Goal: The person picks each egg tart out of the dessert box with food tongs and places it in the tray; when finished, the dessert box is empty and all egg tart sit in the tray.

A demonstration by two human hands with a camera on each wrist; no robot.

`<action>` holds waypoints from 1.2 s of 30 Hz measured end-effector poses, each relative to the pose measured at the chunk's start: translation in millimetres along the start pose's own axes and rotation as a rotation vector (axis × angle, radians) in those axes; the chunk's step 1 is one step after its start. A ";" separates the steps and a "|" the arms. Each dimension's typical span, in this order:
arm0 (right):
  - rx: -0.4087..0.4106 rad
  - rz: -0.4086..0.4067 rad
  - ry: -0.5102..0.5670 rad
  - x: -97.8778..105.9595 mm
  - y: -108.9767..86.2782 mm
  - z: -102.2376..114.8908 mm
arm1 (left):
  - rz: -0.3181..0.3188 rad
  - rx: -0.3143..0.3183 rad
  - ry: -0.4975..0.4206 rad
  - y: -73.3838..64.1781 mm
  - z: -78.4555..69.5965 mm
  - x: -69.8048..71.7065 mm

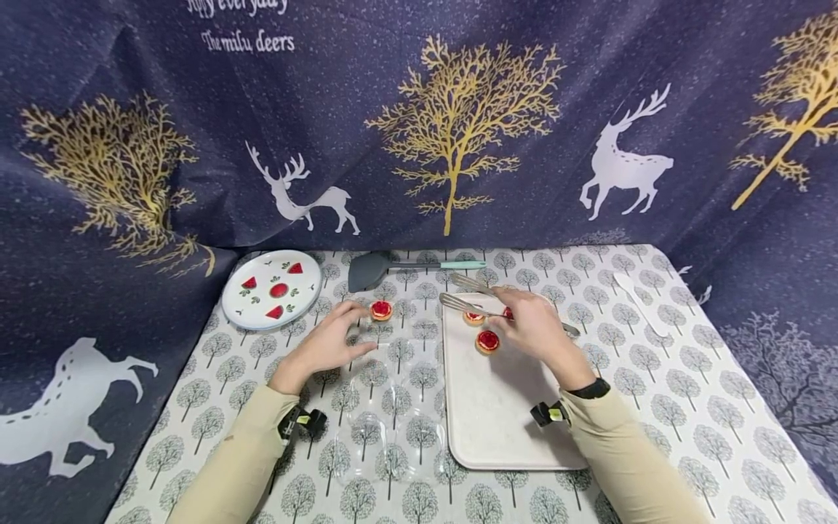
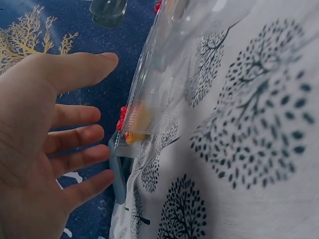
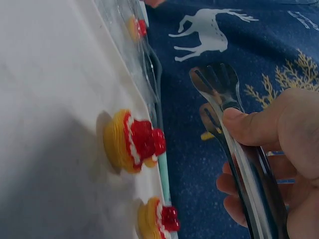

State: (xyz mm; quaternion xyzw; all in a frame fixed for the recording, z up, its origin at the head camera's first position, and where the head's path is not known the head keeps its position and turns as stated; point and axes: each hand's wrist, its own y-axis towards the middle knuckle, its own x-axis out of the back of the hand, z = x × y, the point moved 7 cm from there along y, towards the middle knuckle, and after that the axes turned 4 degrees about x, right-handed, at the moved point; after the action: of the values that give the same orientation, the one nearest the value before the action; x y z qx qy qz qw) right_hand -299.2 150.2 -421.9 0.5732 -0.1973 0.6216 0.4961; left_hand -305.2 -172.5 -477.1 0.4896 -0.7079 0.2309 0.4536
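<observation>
My right hand (image 1: pixel 533 324) grips metal serving tongs (image 3: pixel 249 174), whose two arms stand apart with nothing between their tips. Below them, several small red-topped tarts (image 1: pixel 487 341) sit at the far end of a white tray (image 1: pixel 497 422); my right hand partly covers one. To the left of the tray lies a clear plastic container (image 1: pixel 396 407) with moulded compartments. Another tart (image 1: pixel 382 311) rests in its far left part. Beside that tart is my left hand (image 1: pixel 324 342), holding nothing, with thumb and fingers spread apart; in the left wrist view its fingers are relaxed.
A white plate (image 1: pixel 238 309) with watermelon patterns lies at the far left. Along the back is a grey spatula (image 1: pixel 368 272) with a mint handle. A white utensil (image 1: pixel 640 302), its kind unclear, lies at the right. Behind the table hangs a dark blue cloth (image 1: pixel 353 87).
</observation>
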 end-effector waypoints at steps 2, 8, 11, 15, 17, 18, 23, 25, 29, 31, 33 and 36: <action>0.014 -0.008 -0.001 -1.4 2.8 5.4 | -0.013 -0.003 0.009 2.8 1.7 1.1; 0.051 0.012 0.013 -9.4 14.1 21.1 | -0.040 -0.004 0.005 9.8 5.5 4.8; 0.082 0.012 0.012 -12.9 20.0 28.7 | -0.045 0.004 -0.012 13.7 8.6 5.1; 0.098 0.010 0.009 -16.8 26.1 36.0 | -0.034 0.017 -0.007 17.5 13.5 2.5; 0.098 0.015 0.009 -19.3 29.1 38.2 | -0.028 0.021 -0.002 18.5 15.5 1.3; 0.100 0.020 0.008 -20.7 30.6 39.4 | -0.027 0.024 -0.002 19.0 16.5 0.9; 0.130 0.029 0.012 -27.3 38.8 46.0 | -0.027 0.039 -0.023 21.4 21.3 0.0; 0.138 0.031 0.009 -28.7 41.6 49.3 | -0.021 0.044 -0.031 22.8 22.9 -1.0; 0.142 0.047 0.007 -30.7 46.6 55.6 | -0.012 0.043 -0.032 26.2 25.9 -3.4; 0.140 0.064 0.005 -32.8 49.2 57.9 | -0.014 0.040 -0.032 28.0 27.2 -3.9; 0.136 0.082 0.001 -35.7 51.6 59.2 | -0.019 0.035 -0.030 29.7 28.5 -4.1; 0.134 0.094 0.002 -39.8 55.0 60.4 | -0.023 0.036 -0.028 32.5 30.2 -4.3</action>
State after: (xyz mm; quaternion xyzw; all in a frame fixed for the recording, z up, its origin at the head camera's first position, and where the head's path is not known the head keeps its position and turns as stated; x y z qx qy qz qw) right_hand -320.2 61.8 -424.3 0.5945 -0.1817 0.6565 0.4272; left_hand -346.7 -180.2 -491.5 0.5090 -0.7044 0.2314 0.4373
